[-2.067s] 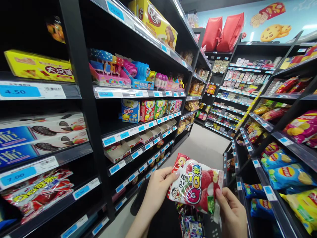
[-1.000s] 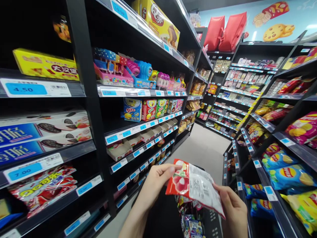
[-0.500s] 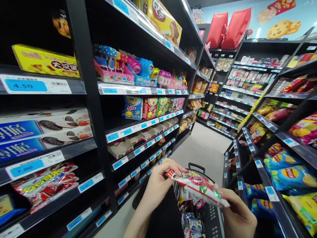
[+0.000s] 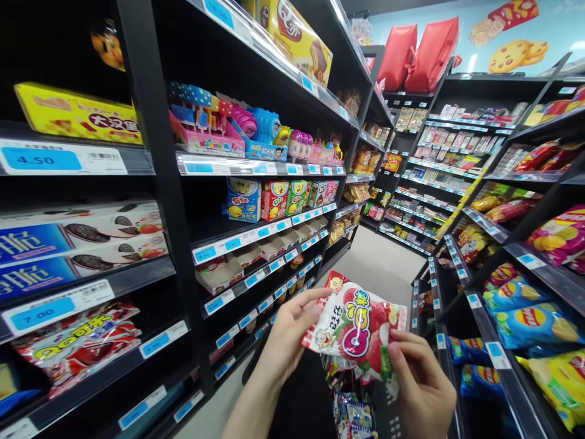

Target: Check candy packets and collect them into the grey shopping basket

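Note:
Between my two hands is a red and white candy bag [image 4: 359, 326] with a fruit picture and big coloured characters, its front face turned up to me. My left hand [image 4: 292, 332] pinches its left end. At the right end, my right hand [image 4: 420, 378] grips the edge between thumb and fingers. Below the bag is a dark shopping basket [image 4: 388, 408], partly hidden by the bag and my right hand. Several small wrapped snack packets [image 4: 351, 414] lie inside it.
Black shelves with price tags line the left, holding candy boxes [image 4: 275, 200], lollipops [image 4: 201, 116] and biscuit boxes [image 4: 82, 235]. On the right shelves sit chip bags [image 4: 539, 323]. A grey floor aisle [image 4: 377, 259] runs ahead to more shelves.
The candy bag has tilted from nearly edge-on to face up toward me. Both hands have kept hold of it, and the right hand has shifted slightly left.

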### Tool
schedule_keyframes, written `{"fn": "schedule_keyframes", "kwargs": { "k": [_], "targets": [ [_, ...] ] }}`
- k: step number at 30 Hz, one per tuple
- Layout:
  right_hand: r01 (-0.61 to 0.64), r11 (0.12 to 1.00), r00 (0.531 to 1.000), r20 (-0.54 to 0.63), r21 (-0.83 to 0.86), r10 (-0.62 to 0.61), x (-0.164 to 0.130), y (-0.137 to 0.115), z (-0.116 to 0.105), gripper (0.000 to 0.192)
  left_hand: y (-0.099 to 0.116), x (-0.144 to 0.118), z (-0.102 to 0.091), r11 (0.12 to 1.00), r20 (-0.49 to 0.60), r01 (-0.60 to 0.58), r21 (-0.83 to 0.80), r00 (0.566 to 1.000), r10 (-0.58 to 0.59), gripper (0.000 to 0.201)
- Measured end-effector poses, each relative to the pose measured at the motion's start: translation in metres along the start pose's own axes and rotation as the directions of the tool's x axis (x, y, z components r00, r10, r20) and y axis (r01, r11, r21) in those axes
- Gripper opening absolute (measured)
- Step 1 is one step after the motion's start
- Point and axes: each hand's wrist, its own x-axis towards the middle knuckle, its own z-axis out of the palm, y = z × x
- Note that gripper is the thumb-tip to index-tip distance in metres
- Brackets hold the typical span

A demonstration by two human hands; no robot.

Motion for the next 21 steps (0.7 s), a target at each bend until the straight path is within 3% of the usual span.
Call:
{"fn": "schedule_keyframes", "kwargs": {
  "k": [2, 4, 6, 8, 10, 12, 17, 21],
  "targets": [
    [-0.173, 0.976, 0.98, -0.076, 0.134, 0.184, 0.003, 0.006, 0.004, 0.037, -0.003, 0.001, 0.0, 0.998, 0.039, -0.019, 0.06, 0.999, 0.017, 0.048],
    [-0.357, 0.892, 0.92, -0.06, 0.278, 0.387, 0.006, 0.01, 0.008, 0.059, -0.006, 0.001, 0.0, 0.997, 0.064, -0.046, 0.064, 0.997, 0.042, 0.065],
    [-0.493, 0.799, 0.854, 0.012, 0.344, 0.521, 0.008, 0.012, 0.011, 0.06, -0.008, 0.002, 0.0, 0.995, 0.083, -0.056, 0.084, 0.995, 0.049, 0.075],
    [-0.531, 0.757, 0.818, -0.003, 0.38, 0.576, 0.009, 0.014, 0.015, 0.052, -0.011, 0.002, 0.0, 0.985, 0.116, -0.056, 0.166, 0.993, 0.037, 0.064],
    [-0.493, 0.769, 0.821, -0.077, 0.406, 0.566, 0.008, 0.015, 0.018, 0.046, -0.014, 0.003, 0.002, 0.962, 0.131, -0.069, 0.265, 0.991, 0.035, 0.037],
    [-0.455, 0.794, 0.84, -0.102, 0.403, 0.533, 0.005, 0.015, 0.02, 0.042, -0.018, 0.003, 0.004, 0.941, 0.095, -0.076, 0.331, 0.994, 0.047, 0.023],
    [-0.448, 0.849, 0.863, -0.111, 0.281, 0.492, -0.002, 0.019, 0.018, 0.042, -0.026, 0.001, 0.008, 0.903, -0.049, -0.073, 0.423, 0.993, 0.104, 0.028],
    [-0.337, 0.933, 0.908, -0.22, 0.122, 0.357, -0.006, 0.02, 0.018, 0.043, -0.024, -0.004, 0.006, 0.75, -0.124, -0.189, 0.634, 0.932, 0.34, 0.031]
  ]
}}
